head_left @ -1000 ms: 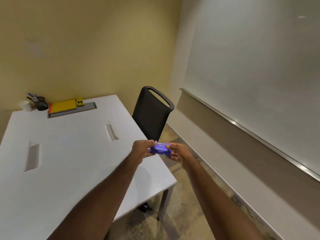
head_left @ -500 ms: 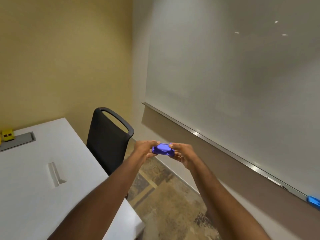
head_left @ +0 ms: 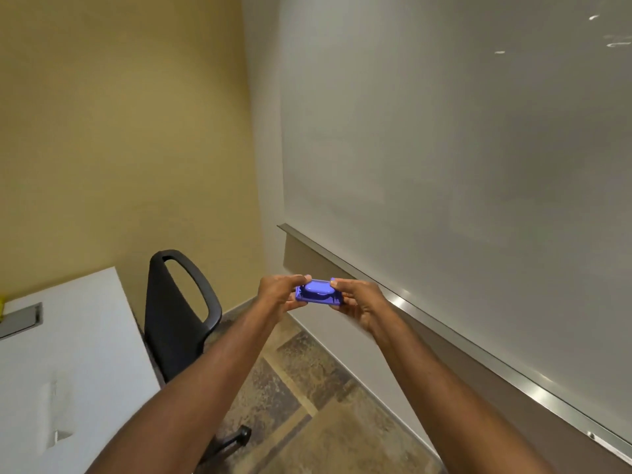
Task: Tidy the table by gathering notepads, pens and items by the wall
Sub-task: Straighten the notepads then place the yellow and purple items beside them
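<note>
A small purple plastic block-shaped item [head_left: 318,295], possibly a whiteboard eraser, is held in the air between both hands, away from the table and near the whiteboard ledge. My left hand [head_left: 280,293] grips its left end with curled fingers. My right hand [head_left: 357,301] pinches its right end, thumb on top. The white table [head_left: 78,343] lies at the lower left; only its right part shows. A sliver of a yellow item [head_left: 1,305] shows at the left edge by the grey cable tray [head_left: 21,319].
A black office chair [head_left: 178,319] stands between the table and the wall corner. A large whiteboard [head_left: 461,165] with a metal ledge [head_left: 444,331] fills the right side. Patterned floor lies below my arms.
The view has swung right and up, from the table toward the whiteboard. Both hands keep hold of the purple item and have carried it off the table edge toward the whiteboard ledge.
</note>
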